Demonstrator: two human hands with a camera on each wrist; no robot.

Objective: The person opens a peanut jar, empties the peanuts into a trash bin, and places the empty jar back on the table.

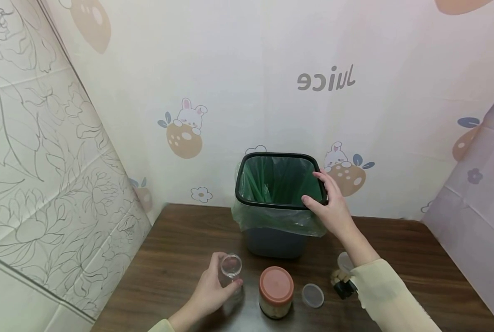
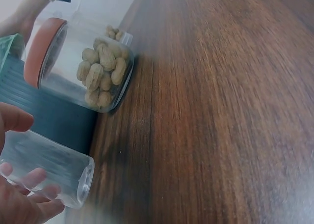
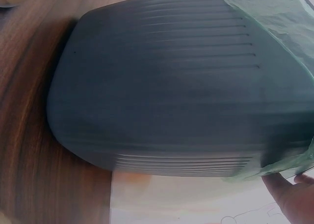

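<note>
My left hand [image 1: 211,286] holds an empty clear plastic jar [image 1: 231,266], with thumb and fingers on opposite sides of it. In the left wrist view, fingertips show through the wall of this jar [image 2: 54,167], whose base is close to the tabletop. My right hand [image 1: 327,203] grips the black rim at the right front corner of a dark trash bin [image 1: 276,242]. A green plastic bag [image 1: 280,221] lines the bin and hangs over its rim. In the right wrist view, fingers [image 3: 282,192] show at the bag's edge.
A jar of peanuts [image 2: 100,76] with an orange-pink lid [image 1: 276,285] stands right of my left hand. Beside it lies a round translucent lid [image 1: 312,295]. More peanuts [image 1: 339,277] sit near the right sleeve. Behind the wooden table [image 1: 180,240] hangs a patterned curtain [image 1: 230,69].
</note>
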